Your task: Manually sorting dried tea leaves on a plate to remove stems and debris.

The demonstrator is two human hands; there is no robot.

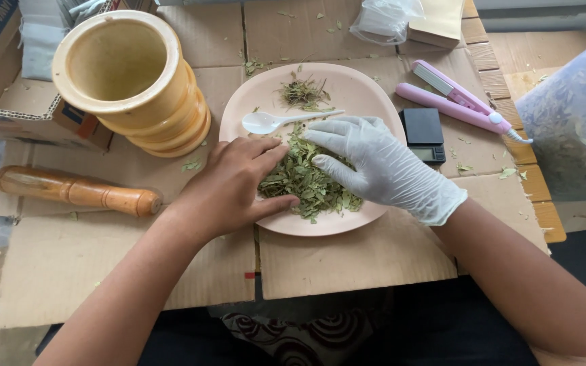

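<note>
Flattened cardboard [347, 261] is covering a slatted wooden counter [540, 203]. On it, a pink plate [347, 85] is holding dried leaves [306, 179]; the bare left hand [235, 186] and gloved right hand [381, 166], fingers spread apart, are pressing on the heap beside a white spoon [272, 122].

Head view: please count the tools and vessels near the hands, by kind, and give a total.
Wooden mortar: 1
Wooden pestle: 1
Pink plate with dried leaves: 1
White spoon: 1
Black pocket scale: 1
Pink clamp tool: 1
Total: 6
</note>
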